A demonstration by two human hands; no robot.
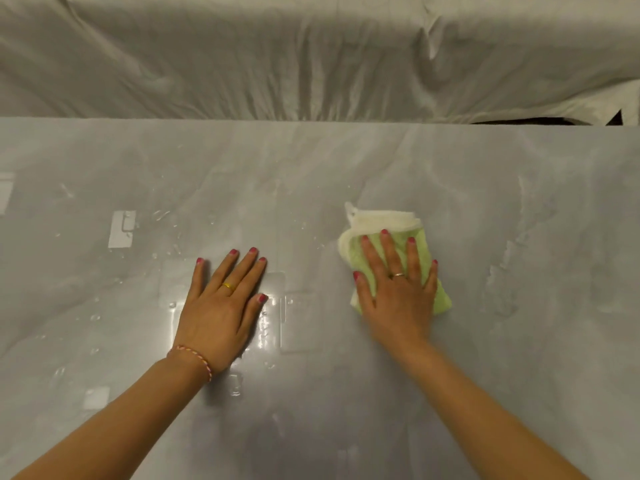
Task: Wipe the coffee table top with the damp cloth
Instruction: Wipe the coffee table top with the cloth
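Note:
A glossy grey marble-look coffee table top (346, 168) fills most of the view. On it, right of centre, lies a folded green and white cloth (377, 223). My right hand (398, 292) presses flat on the cloth with straight, spread fingers and covers its middle. My left hand (221, 306) rests flat on the bare table, palm down, a hand's width left of the cloth. Water drops (162, 216) and wet streaks (512, 258) show on the surface.
Beyond the table's far edge lies wrinkled pale fabric (277, 57), like a covered sofa or bed. A dark gap (533, 121) shows at the far right under it. Bright light reflections (121, 230) sit on the table's left half.

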